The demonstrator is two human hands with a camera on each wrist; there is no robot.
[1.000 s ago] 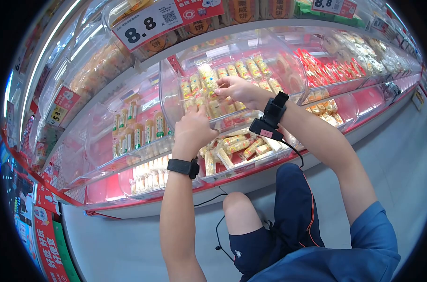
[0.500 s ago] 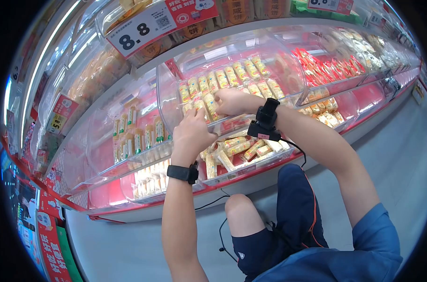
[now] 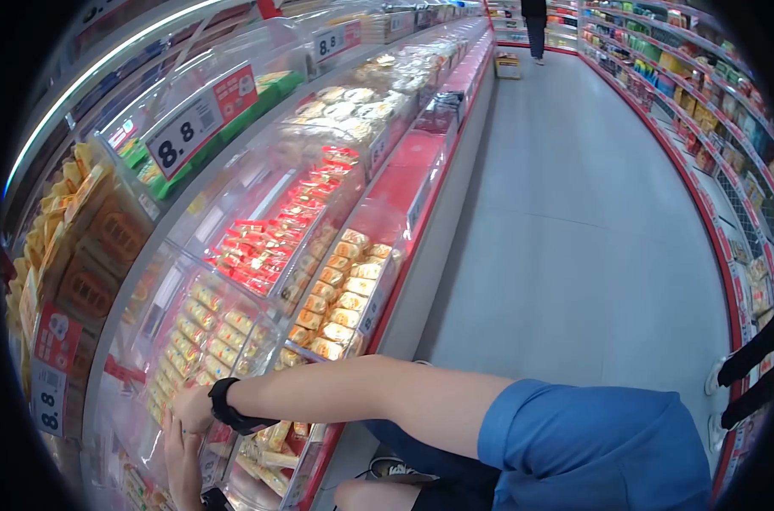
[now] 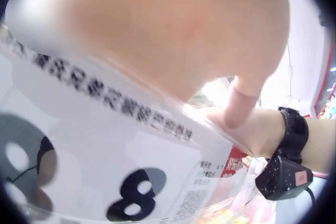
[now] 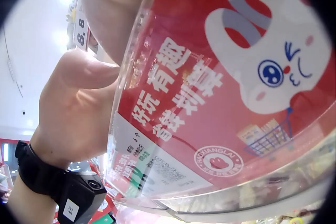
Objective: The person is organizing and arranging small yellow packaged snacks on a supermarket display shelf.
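Rows of small pale-yellow wrapped snack packs [image 3: 187, 345] fill a clear plastic bin [image 3: 170, 255] at the lower left of the head view. My right hand [image 3: 194, 409] reaches over its front, back of the hand up and fingers hidden. Close beside it, fingers extended towards the packs, is my left hand [image 3: 181, 456]. In the left wrist view the left hand [image 4: 194, 29] lies over the rim above a white price label [image 4: 173, 182], thumb outside. A red label with a rabbit [image 5: 220, 77] covers the right fingers in the right wrist view; I cannot tell what they hold.
Red-wrapped packs [image 3: 272, 247] and golden-wrapped packs [image 3: 340, 294] sit in neighbouring bins. An upper shelf edge carries price cards [image 3: 195, 128]. The grey floor [image 3: 566, 230] runs along the aisle to a person [image 3: 535, 25]; another person's legs [image 3: 749, 366] stand at right.
The head view has swung right, from the bins to down the aisle. The right hand has lowered from holding a pack above the bin to among the packs; the left hand stays beside it.
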